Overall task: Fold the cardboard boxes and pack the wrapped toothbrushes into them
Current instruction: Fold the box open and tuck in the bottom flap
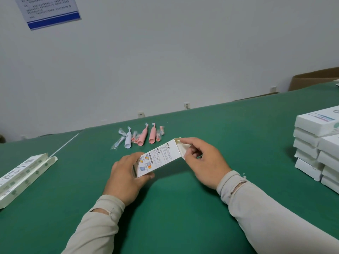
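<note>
Box (161, 158) between both hands; toothbrushes (141, 136) beyond, packed boxes (317, 143) right.

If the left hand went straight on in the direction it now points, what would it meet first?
Probably the wrapped toothbrushes. The left hand, gripping the near end of the cardboard box, points away toward the wall; only bare green table shows between. Depth is unclear.

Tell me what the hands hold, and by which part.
Both hold one box. The left hand grips its near end; the right hand pinches the flap at its open far end.
</note>
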